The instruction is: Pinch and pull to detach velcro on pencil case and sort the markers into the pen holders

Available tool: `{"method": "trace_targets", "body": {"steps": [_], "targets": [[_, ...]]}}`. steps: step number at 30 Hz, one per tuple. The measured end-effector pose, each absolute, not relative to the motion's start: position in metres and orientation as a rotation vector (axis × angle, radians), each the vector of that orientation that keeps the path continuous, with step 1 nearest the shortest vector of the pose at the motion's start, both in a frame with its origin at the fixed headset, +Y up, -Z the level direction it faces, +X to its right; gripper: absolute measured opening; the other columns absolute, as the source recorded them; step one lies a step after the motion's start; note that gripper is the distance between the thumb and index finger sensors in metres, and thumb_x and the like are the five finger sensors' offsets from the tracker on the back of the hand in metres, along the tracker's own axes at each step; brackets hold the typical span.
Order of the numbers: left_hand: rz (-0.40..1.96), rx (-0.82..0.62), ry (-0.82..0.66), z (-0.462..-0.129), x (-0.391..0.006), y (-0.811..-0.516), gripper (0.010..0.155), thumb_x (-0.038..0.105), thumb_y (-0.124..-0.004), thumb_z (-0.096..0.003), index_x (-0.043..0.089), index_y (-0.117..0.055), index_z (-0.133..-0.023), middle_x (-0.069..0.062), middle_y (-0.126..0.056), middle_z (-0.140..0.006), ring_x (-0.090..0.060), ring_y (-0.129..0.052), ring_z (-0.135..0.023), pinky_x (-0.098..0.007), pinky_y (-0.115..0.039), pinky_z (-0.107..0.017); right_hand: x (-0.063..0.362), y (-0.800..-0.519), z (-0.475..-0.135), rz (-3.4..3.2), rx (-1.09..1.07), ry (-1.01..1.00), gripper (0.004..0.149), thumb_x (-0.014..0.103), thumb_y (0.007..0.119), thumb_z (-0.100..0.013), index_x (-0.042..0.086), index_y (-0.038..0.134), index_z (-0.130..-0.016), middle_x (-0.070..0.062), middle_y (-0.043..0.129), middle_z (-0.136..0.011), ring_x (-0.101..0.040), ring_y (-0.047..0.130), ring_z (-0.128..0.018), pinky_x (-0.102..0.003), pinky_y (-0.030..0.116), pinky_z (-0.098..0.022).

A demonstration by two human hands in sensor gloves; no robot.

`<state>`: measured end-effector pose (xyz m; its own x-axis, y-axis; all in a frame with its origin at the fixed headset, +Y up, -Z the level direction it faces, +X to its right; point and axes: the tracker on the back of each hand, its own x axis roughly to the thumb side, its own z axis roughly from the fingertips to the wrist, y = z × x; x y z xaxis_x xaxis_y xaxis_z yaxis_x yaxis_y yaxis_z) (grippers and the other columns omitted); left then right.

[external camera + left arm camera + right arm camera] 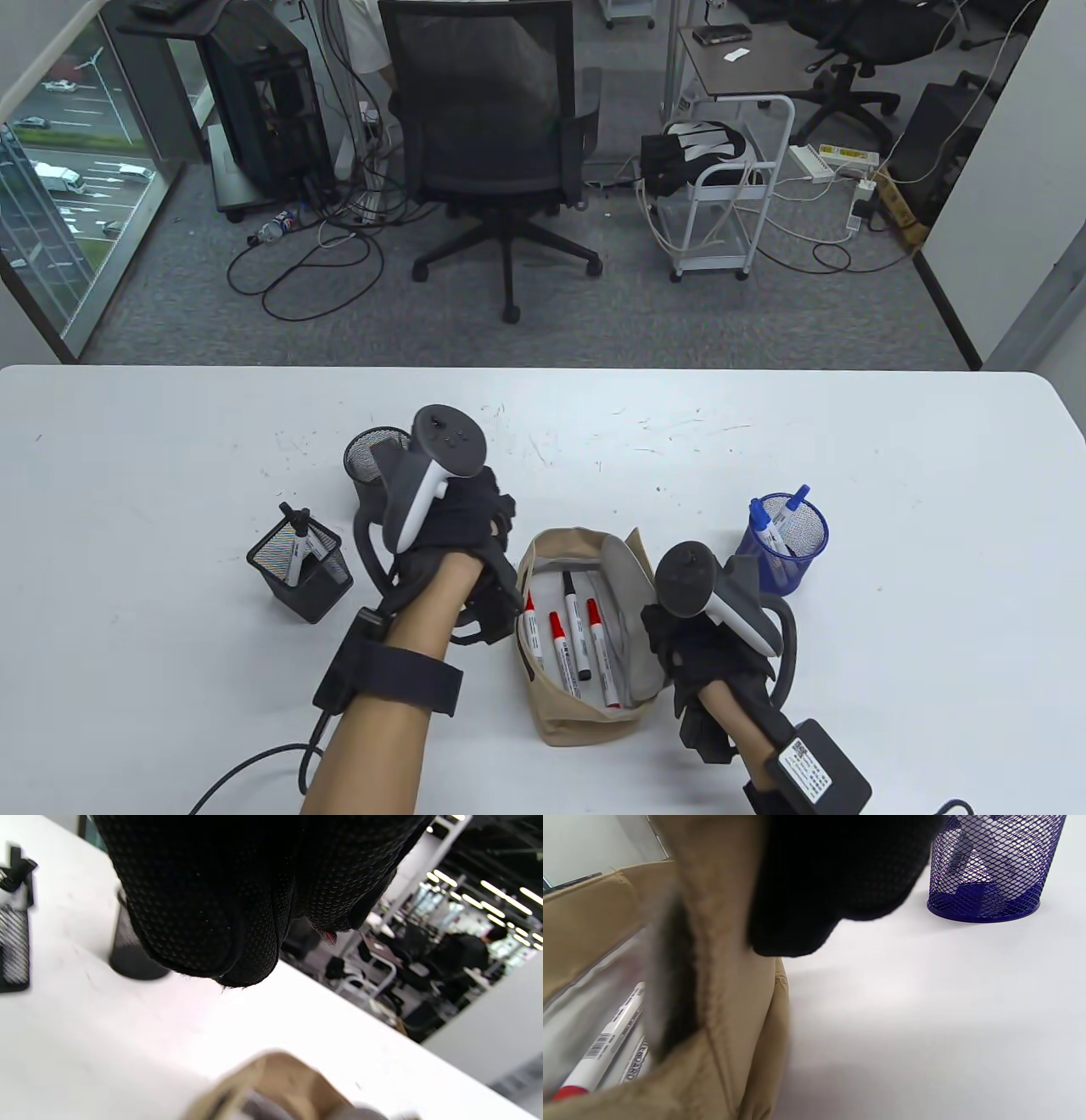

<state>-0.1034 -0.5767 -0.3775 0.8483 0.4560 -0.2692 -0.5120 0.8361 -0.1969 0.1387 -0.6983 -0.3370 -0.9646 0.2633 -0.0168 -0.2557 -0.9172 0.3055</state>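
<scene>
Table [764, 424]: white, scuffed | floor [594, 314]: grey carpet, cables | office chair [501, 136]: behind

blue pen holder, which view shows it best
The table view: the blue pen holder shows whole, rim open, two blue-capped markers inside. The right wrist view catches its mesh wall and base close up, top cropped. The left wrist view misses it.

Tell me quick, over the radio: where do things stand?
Left hand above table, grip unclear. Right hand holds pencil case flap open. Three red, one black marker inside. Nothing in the way.
</scene>
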Motion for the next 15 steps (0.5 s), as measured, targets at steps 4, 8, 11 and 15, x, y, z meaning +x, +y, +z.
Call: {"method": "trace_targets", "body": {"steps": [4,8,11,15], "targets": [[0.537,-0.422,0.167,-0.381,-0.067,-0.6,0.052,0.036,-0.097,-0.0445,0.01,-0.092,-0.09,-0.013,-0.109,-0.075,-0.024,-0.118,-0.052,-0.028,-0.106,-0.029,0.138,-0.698,-0.337,2.842,0.037,0.446,0.052,0.03,0.088,-0.048,-0.003,0.082,-0.088,-0.015,0.106,-0.063,-0.017,0.108,-0.025,-0.029,0.09,-0.016],[0.456,-0.519,0.181,-0.389,-0.04,-0.632,0.054,0.037,-0.097,-0.0448,0.009,-0.091,-0.091,-0.014,-0.108,-0.077,-0.025,-0.117,-0.053,-0.028,-0.105,-0.03,0.138,-0.698,-0.337,2.847,0.04,0.442,0.052,0.03,0.088,-0.048,-0.003,0.082,-0.088,-0.015,0.105,-0.063,-0.017,0.108,-0.025,-0.029,0.09,-0.017],[0.406,-0.58,0.208,-0.397,-0.029,-0.655,0.056,0.037,-0.097,-0.045,0.008,-0.09,-0.092,-0.015,-0.108,-0.078,-0.026,-0.117,-0.054,-0.029,-0.105,-0.03,0.138,-0.698,-0.337,2.844,0.04,0.445,0.052,0.03,0.088,-0.048,-0.003,0.082,-0.088,-0.015,0.106,-0.063,-0.017,0.108,-0.025,-0.029,0.09,-0.017],[0.33,-0.658,0.274,-0.41,-0.019,-0.69,0.058,0.039,-0.097,-0.0445,0.007,-0.09,-0.092,-0.017,-0.107,-0.079,-0.028,-0.116,-0.055,-0.03,-0.105,-0.031,0.138,-0.698,-0.337,2.846,0.041,0.443,0.052,0.03,0.088,-0.048,-0.003,0.082,-0.088,-0.015,0.105,-0.063,-0.017,0.108,-0.024,-0.029,0.09,-0.016]]}}
